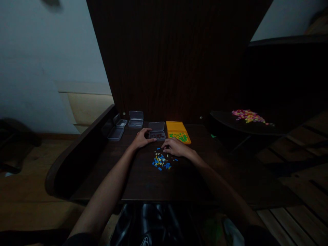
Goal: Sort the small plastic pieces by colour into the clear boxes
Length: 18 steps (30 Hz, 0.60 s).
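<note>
My left hand [142,138] holds the near left corner of a clear plastic box [161,136], its thumb along the front and its fingers at the left side. The box's lid stands up, and small dark reddish pieces lie inside. My right hand [175,147] is just above and right of a loose pile of small blue, yellow and whitish pieces [161,160]. Its fingers are curled together; whatever is between the fingertips is too small to make out. Beside the clear box, an open yellow box [175,125] contains many small green pieces [180,137].
More open clear boxes stand at the back left, among them a hinged one [136,119] and another [116,133]. A raised side panel [77,153] bounds the table's left. Pink and yellow pieces [249,116] lie heaped on a dark shelf at right. A dark panel rises behind.
</note>
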Each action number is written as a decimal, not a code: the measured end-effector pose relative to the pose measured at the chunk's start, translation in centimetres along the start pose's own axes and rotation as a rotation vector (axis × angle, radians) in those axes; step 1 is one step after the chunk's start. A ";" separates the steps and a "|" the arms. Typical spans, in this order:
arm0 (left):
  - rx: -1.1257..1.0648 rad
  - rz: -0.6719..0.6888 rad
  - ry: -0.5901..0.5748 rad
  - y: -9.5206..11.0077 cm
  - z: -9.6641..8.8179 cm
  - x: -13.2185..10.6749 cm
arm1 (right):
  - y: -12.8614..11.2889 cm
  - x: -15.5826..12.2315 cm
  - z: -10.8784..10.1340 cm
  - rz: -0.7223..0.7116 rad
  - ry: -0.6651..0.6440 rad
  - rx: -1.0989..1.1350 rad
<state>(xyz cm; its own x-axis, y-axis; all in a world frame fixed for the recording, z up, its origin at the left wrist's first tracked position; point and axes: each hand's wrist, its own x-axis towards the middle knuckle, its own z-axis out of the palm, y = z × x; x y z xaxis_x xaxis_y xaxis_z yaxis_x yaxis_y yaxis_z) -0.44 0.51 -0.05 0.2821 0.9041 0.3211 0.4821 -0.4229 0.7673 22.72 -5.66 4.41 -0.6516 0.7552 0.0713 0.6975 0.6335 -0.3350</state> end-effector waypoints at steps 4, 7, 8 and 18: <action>-0.001 0.006 0.005 0.0 0.0 0.0 | 0.1 0.2 0.1 -0.004 -0.012 -0.002; -0.020 0.007 0.008 -0.1 0.1 0.0 | 0.0 0.3 0.3 0.014 -0.020 -0.006; -0.026 0.007 0.009 -0.1 0.1 0.0 | 0.0 0.3 0.3 0.030 -0.020 -0.014; -0.004 -0.005 0.007 -0.2 0.1 0.2 | -0.7 -0.3 0.6 0.102 -0.008 -0.157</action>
<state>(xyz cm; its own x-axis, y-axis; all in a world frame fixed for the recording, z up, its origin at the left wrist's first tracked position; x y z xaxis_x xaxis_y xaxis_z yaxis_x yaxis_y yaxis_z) -0.40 0.75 -0.27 0.2742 0.9065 0.3210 0.4798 -0.4182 0.7713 22.20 -6.45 4.03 -0.5773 0.8157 0.0370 0.7974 0.5729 -0.1896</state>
